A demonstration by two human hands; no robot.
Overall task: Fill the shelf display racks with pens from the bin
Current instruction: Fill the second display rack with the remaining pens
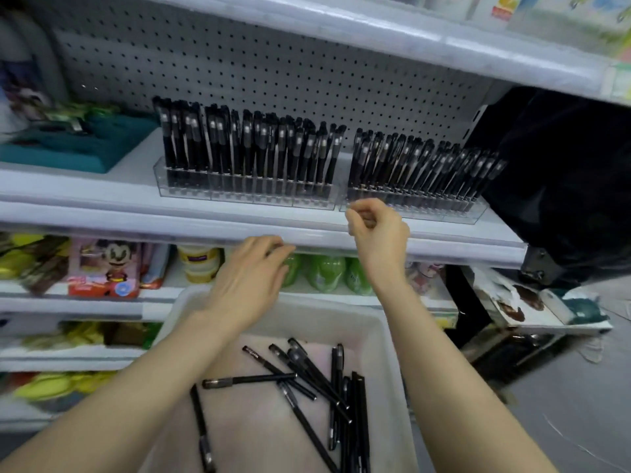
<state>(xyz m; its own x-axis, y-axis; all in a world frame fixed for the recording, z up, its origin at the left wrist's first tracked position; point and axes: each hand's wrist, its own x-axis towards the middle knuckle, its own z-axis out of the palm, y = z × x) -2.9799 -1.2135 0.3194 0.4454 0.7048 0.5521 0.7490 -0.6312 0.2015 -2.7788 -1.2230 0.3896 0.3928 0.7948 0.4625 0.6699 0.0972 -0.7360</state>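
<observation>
Two clear racks, left rack [246, 197] and right rack [415, 210], stand side by side on the shelf [129, 203], both nearly full of upright pens [246, 145], so the task is judged far advanced. Roughly a dozen loose pens [309, 378] lie in the bin [387, 336] below and are left to place. The left hand [249, 285] hovers over the bin's far rim, fingers straight and empty; the right hand [375, 230] sits at the right rack's front, fingers curled toward the thumb, contents not discernible.
</observation>
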